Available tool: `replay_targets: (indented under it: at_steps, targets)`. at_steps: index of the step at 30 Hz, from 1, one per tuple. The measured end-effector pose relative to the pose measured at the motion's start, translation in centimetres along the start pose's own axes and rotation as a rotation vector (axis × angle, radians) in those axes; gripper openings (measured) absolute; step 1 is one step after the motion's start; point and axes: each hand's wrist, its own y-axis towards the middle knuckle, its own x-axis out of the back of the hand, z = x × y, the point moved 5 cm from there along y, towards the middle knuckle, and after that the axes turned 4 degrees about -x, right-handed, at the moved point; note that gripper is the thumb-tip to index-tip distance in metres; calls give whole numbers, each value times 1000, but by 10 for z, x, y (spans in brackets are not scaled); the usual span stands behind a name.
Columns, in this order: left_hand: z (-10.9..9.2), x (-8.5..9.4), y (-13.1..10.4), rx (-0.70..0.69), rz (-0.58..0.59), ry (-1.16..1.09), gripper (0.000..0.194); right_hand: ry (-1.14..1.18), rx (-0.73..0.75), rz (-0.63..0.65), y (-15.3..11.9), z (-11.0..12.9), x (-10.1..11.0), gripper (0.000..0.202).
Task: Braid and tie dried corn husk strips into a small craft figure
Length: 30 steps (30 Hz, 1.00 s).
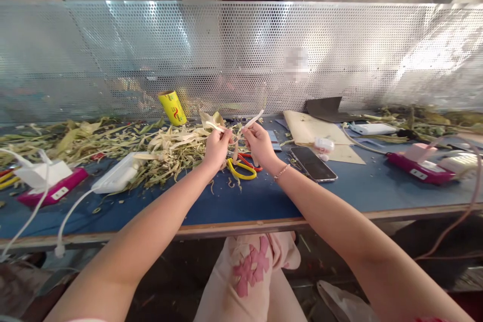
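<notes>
Both hands are raised close together over the blue table. My left hand (218, 147) is closed in a pinch on a pale husk strip (214, 125), whose end sticks out to the upper left. A second pale strip (254, 119) points up and right from the pinched fingers of my right hand (259, 143). Thin fibres hang between the two hands; whether the strips join there cannot be made out. Below the hands lie scissors with yellow and red handles (242, 175). A heap of dry husk strips (177, 148) spreads left of my left hand.
A yellow tube (173, 108) stands behind the heap. A phone (314, 164), a small white case (324, 146) and brown paper (307, 128) lie right. Magenta power strips (420, 168) with cables sit at both sides. A perforated metal screen (234, 55) borders the table's back.
</notes>
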Motion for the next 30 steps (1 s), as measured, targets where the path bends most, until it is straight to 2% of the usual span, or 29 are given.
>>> replay_targets:
  at_steps: [7,16,24,26,30]
  targets:
    - [1,-2,-1,138,31,-209,13,46,-50,-5,-1,1,-2,21]
    - [0,-3,4,129,182,-139,17,119,-104,-7,-2,2,-2,25]
    - [0,-2,1,131,140,-164,20,36,-27,-10,3,-2,5,25]
    - [-1,-3,-1,140,174,-163,18,52,-41,-10,4,-3,5,24]
    - [-7,-11,-5,119,318,-158,18,112,-127,-5,4,-4,3,24]
